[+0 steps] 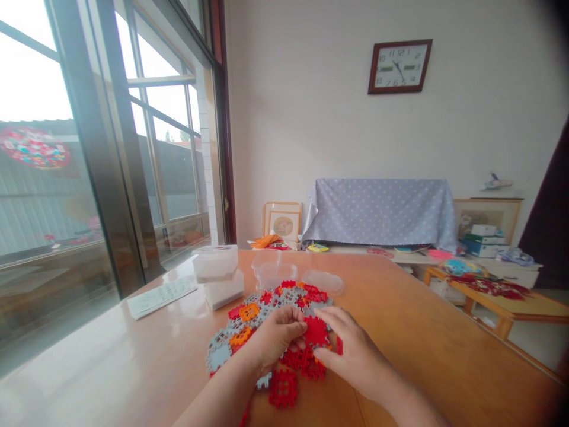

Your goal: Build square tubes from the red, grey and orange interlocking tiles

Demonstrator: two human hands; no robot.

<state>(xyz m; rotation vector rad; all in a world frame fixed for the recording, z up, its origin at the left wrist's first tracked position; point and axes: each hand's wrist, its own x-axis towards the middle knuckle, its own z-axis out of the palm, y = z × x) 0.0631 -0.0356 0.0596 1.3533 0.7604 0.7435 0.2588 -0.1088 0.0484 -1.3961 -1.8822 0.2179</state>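
Left hand (276,339): thumb and finger pinched on the edge of a red piece (316,331).
Right hand (358,351): thumb and fingers spread apart around the other side of the red piece; I cannot tell if they touch it.
Red piece: held up over the near part of the pile, between the two hands. It is flat, with bumpy teeth around it.
Pile (291,295): lots of grey, red and orange bits, all jumbled on the table (409,332).
Red square (283,389): lying flat at the near side of the pile, with holes in it.
Boxes: a top box (217,262) sits on a low box (225,290), behind the pile and to the left.
Sheet (162,296): flat on the table, left of the boxes.
Clear tubs (284,271): just behind the pile.
Clock (400,66): up on the wall (302,89).
Cloth (382,210): blue-grey with pale dots, beyond the table.
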